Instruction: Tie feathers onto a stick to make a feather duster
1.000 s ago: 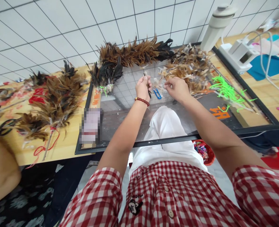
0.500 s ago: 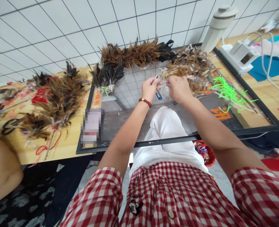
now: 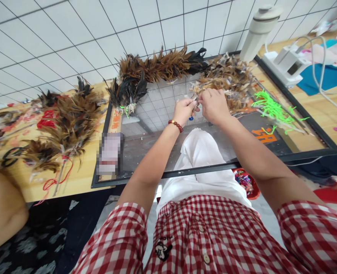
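Note:
My left hand (image 3: 183, 109), with a beaded bracelet on its wrist, is closed in a pinch on a small greyish piece that looks like a feather (image 3: 195, 99). Close beside it, the fingers of my right hand (image 3: 214, 106) are curled together against the same spot; what they grip is hidden. A small blue object (image 3: 191, 118) pokes out below the left fingers, too covered to name. Just beyond both hands lies a pile of loose brown and white feathers (image 3: 228, 82).
A brown feather garland (image 3: 159, 64) lies along the tiled wall, by a black feather bunch (image 3: 131, 91). Bright green strings (image 3: 271, 108), a white bottle (image 3: 258, 34) and a power strip (image 3: 282, 70) are right. A phone (image 3: 109, 152) and feathered stick (image 3: 71, 125) are left, near another person's arm (image 3: 2, 205).
My hands have come closer together, the left shifting slightly right. The blue object, which hung out as a loop before, is now mostly covered by the fingers.

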`<action>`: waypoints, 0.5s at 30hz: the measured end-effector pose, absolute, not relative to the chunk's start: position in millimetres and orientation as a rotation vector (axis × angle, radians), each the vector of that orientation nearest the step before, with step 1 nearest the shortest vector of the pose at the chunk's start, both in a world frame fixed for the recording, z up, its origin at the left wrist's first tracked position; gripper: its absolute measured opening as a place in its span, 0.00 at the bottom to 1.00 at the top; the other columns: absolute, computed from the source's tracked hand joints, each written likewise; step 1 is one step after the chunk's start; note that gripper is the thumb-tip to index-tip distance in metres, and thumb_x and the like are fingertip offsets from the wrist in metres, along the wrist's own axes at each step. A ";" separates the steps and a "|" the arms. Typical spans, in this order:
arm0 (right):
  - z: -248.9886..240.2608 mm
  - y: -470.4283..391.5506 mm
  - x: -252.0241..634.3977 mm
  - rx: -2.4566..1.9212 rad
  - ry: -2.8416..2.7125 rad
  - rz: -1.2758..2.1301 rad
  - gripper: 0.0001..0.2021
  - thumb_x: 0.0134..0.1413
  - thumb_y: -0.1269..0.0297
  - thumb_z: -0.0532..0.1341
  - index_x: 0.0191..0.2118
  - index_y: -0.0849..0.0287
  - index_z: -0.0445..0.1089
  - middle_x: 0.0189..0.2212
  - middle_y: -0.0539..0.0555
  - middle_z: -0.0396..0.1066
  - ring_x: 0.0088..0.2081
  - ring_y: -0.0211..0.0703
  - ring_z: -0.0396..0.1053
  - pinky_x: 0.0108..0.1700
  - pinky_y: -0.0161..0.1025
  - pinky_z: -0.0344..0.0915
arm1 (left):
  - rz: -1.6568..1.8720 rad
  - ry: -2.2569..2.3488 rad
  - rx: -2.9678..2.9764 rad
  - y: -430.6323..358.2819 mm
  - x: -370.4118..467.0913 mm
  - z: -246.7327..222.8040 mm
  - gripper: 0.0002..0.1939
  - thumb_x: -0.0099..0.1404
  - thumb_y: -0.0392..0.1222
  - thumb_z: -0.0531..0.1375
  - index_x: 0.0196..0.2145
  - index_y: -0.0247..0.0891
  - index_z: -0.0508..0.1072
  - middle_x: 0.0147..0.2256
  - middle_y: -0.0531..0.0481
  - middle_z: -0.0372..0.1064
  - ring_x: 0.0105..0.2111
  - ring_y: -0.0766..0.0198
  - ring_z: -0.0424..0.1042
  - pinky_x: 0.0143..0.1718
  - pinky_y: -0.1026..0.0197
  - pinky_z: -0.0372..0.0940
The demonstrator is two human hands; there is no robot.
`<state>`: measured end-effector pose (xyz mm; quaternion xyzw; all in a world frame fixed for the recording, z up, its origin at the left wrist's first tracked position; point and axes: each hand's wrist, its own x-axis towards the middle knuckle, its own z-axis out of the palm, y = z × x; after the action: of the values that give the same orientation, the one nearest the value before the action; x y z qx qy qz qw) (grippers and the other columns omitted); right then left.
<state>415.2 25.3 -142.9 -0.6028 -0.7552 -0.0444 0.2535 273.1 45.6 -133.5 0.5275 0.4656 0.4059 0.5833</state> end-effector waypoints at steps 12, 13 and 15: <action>-149.0 28.7 412.9 -1.575 -1.913 -0.011 0.11 0.66 0.63 0.51 0.43 0.59 0.70 0.43 0.61 0.74 0.49 0.56 0.69 0.53 0.53 0.62 | 0.944 1.073 1.224 44.4 272.7 -134.8 0.15 0.69 0.33 0.60 0.24 0.35 0.70 0.16 0.59 0.62 0.15 0.77 0.57 0.20 0.72 0.54; -150.4 30.2 412.9 -1.544 -1.875 0.031 0.10 0.65 0.63 0.52 0.43 0.58 0.70 0.43 0.60 0.74 0.48 0.54 0.69 0.52 0.51 0.63 | 0.952 1.068 1.220 44.3 272.5 -134.7 0.14 0.69 0.34 0.60 0.24 0.35 0.70 0.17 0.59 0.61 0.15 0.77 0.57 0.20 0.72 0.54; -152.0 33.0 413.3 -1.480 -1.808 0.123 0.08 0.63 0.63 0.55 0.40 0.56 0.71 0.40 0.58 0.74 0.45 0.51 0.69 0.49 0.48 0.65 | 0.964 1.055 1.215 44.0 272.3 -134.3 0.14 0.69 0.34 0.60 0.24 0.35 0.70 0.17 0.59 0.61 0.15 0.78 0.57 0.20 0.72 0.54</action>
<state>413.3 33.0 -152.0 -0.5822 -0.7115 0.0482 0.3904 272.3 44.0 -134.3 0.5222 0.4534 0.4145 0.5916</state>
